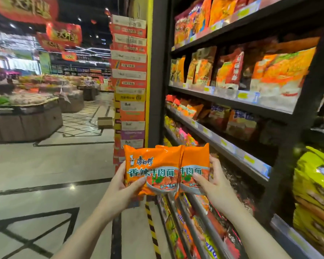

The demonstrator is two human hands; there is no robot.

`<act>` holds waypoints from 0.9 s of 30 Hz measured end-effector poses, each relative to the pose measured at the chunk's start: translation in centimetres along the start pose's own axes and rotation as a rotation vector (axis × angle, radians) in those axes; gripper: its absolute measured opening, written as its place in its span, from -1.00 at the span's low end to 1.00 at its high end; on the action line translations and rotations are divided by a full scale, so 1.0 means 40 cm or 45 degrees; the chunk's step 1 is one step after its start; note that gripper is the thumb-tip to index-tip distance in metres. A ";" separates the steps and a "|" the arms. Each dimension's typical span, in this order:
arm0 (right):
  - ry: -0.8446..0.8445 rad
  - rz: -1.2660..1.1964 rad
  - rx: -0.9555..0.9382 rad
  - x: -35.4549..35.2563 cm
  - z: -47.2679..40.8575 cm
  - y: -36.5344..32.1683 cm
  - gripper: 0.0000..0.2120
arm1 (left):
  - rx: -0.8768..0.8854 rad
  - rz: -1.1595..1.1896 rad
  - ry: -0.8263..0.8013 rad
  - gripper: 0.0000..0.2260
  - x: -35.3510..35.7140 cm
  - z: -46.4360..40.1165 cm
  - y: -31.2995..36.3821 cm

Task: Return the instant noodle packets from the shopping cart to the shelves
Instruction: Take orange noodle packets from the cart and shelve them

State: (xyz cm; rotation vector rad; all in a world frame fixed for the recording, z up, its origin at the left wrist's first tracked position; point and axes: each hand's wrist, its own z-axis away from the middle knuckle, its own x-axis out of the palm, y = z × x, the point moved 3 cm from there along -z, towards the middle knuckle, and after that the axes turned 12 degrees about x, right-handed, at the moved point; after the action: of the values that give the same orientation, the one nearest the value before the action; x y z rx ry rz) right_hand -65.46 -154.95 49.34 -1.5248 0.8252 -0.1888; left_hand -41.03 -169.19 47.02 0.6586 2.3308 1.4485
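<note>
Two orange noodle packets [166,169] are pinched by left hand [126,186] and right hand [211,181]; shelving on the shelves [223,146] is judged next.

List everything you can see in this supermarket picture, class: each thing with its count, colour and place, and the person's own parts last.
noodle packets: two, orange, overlapping, held up in mid-frame
shelves: several tiers, dark, right side, stocked with orange and red bags
yellow bags: count unclear, lower right
stacked cartons: tall column, red, white and yellow, at the shelf end
produce bins: several, brown, left background
hanging signs: red, upper left
left hand: grip on the left packet
right hand: grip on the right packet
</note>
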 end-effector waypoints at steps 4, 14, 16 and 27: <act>0.057 0.004 0.021 0.105 -0.173 -0.049 -0.56 | 0.015 0.035 -0.034 -0.49 -0.097 -0.188 -0.056; 0.180 -0.020 0.037 0.212 -0.531 -0.060 -0.58 | 0.072 0.025 -0.158 -0.45 -0.179 -0.603 -0.235; 0.213 0.008 0.032 0.211 -0.613 -0.043 -0.63 | 0.106 0.020 -0.175 -0.45 -0.165 -0.688 -0.275; 0.354 -0.012 0.054 0.177 -1.158 0.049 -0.46 | 0.166 0.019 -0.329 -0.51 -0.032 -1.241 -0.498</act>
State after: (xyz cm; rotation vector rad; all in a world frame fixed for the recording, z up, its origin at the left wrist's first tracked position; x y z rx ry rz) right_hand -87.80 -196.06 52.36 -1.4818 1.0267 -0.4304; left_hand -68.69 -214.81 50.77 0.8460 2.2332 1.1475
